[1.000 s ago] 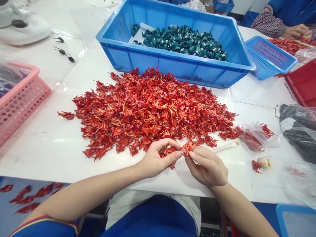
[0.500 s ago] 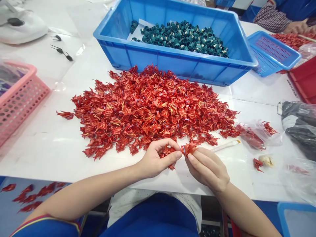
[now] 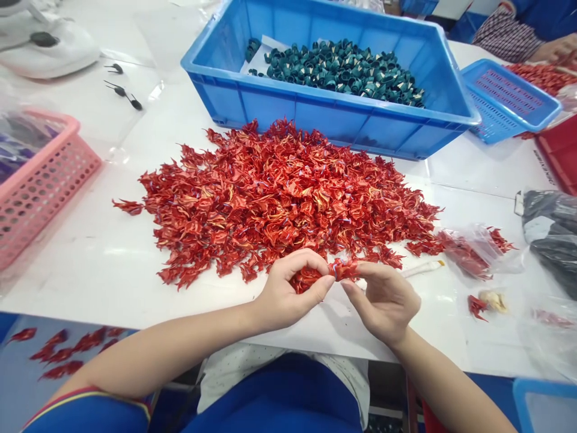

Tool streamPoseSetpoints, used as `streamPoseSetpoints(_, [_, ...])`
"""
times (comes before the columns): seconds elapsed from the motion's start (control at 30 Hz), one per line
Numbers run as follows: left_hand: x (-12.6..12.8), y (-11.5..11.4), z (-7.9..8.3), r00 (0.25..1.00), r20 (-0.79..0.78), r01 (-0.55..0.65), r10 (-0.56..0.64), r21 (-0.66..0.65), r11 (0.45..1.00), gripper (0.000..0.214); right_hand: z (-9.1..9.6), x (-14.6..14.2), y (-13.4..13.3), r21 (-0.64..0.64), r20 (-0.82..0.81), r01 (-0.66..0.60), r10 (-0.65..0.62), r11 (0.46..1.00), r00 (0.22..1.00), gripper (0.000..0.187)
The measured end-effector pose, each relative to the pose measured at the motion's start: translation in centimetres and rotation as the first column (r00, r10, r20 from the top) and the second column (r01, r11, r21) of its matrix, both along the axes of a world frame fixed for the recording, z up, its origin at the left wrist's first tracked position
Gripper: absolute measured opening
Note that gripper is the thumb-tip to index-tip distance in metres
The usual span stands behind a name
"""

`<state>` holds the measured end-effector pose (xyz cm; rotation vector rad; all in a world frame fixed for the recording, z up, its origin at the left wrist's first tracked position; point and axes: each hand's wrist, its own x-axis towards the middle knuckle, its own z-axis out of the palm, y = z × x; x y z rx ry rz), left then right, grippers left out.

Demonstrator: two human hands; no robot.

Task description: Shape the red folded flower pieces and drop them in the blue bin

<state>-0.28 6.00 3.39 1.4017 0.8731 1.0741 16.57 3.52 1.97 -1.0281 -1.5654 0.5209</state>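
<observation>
At the front of a large pile of red, pointed, flower-like pieces, both my hands meet around one red flower-like piece. It has a small whitish-blue band near its left end. My left hand is closed, pinching that end between thumb and forefinger; more red pieces show inside the curl of its fingers. On the other side, my right hand has its thumb and forefinger at the piece's right end, with the remaining fingers curled behind. The exact contact of the right fingertips is partly hidden.
Behind the pile stands a blue crate of dark green curled pieces. A pink basket is at left, a blue basket at right. A brush and a plastic bag lie right. Another person's hand appears far right.
My right hand has turned and its thumb and forefinger have spread wider along the red piece. My left hand keeps its pinch. The whole view has shifted slightly.
</observation>
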Motion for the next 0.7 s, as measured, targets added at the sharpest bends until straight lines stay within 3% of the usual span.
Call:
streamPoseSetpoints(0.17, [0.0, 0.1, -0.4, 0.997, -0.045, -0.055, 0.064, 0.184, 0.981, 0.004, 0.5, -0.1, 0.4, -0.045, -0.083, -0.096, 0.093, 0.994, 0.992, 0.022])
streamPoseSetpoints(0.4, [-0.2, 0.0, -1.0, 0.970, -0.127, -0.131, 0.208, 0.452, 0.882, 0.010, 0.1, -0.5, -0.1, -0.022, -0.017, -0.040, 0.040, 0.999, 0.999, 0.024])
streamPoseSetpoints(0.7, [0.0, 0.0, -1.1, 0.966, -0.112, -0.139, 0.233, 0.533, 0.835, 0.009, -0.3, -0.3, 0.0, 0.095, 0.041, -0.041, 0.038, 0.995, 0.998, 0.024])
